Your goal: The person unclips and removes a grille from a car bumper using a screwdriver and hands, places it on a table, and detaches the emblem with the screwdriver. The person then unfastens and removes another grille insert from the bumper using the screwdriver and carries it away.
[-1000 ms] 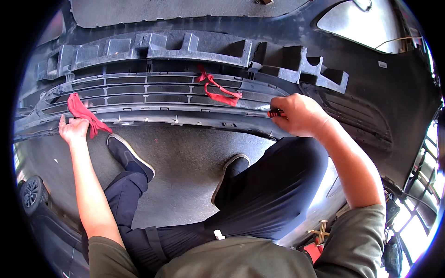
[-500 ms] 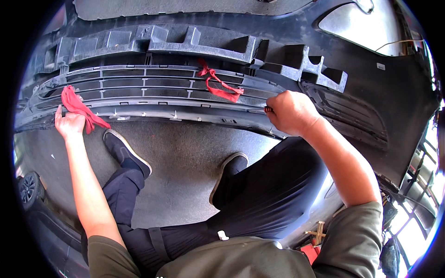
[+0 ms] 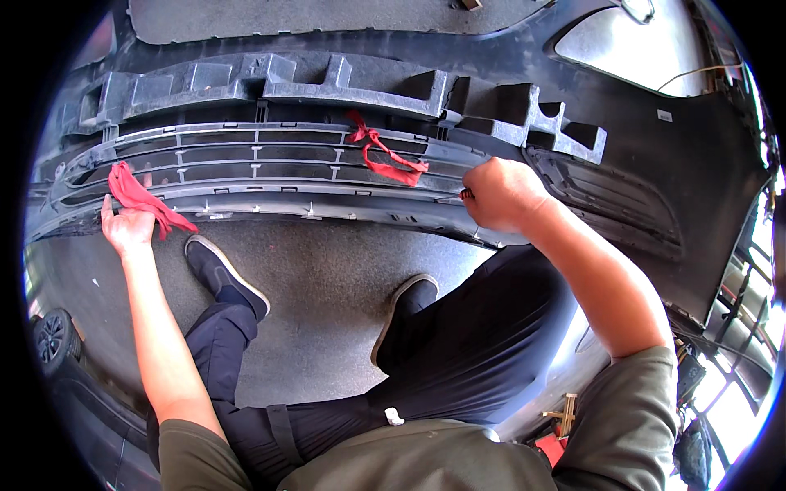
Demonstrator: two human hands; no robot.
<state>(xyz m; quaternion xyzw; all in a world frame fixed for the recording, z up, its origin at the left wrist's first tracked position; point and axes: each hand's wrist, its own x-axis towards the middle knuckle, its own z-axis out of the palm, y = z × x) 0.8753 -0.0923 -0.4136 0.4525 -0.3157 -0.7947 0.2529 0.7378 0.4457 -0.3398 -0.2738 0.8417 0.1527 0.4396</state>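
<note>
Grey plastic filled the far half of the scene: a car bumper (image 3: pixel 246 200) lay inside-up on a grey carpeted floor (image 3: pixel 327 278), its slatted grille (image 3: pixel 270 155) running from left to right in front of the seated person. The left hand (image 3: pixel 127 225) rested on the near lip of the bumper at the left end, fingers spread flat and closed on nothing, with a red rag (image 3: pixel 139 196) draped over the edge just beside and partly over its fingers. The right hand (image 3: pixel 503 195) was curled into a fist at the near lip toward the right, clamped on a thin tool (image 3: pixel 467 195) whose short tip showed at the thumb side and touched the plastic; what kind of tool it was could not be told. Between the two hands, further back, a second red strip (image 3: pixel 385 155) was knotted through the grille slats. Both hands were well apart, one at each end of the grille. The person's legs in dark trousers (image 3: pixel 458 352) stretched under the bumper, with two dark shoes (image 3: pixel 225 274) planted on the floor near its lip.
</note>
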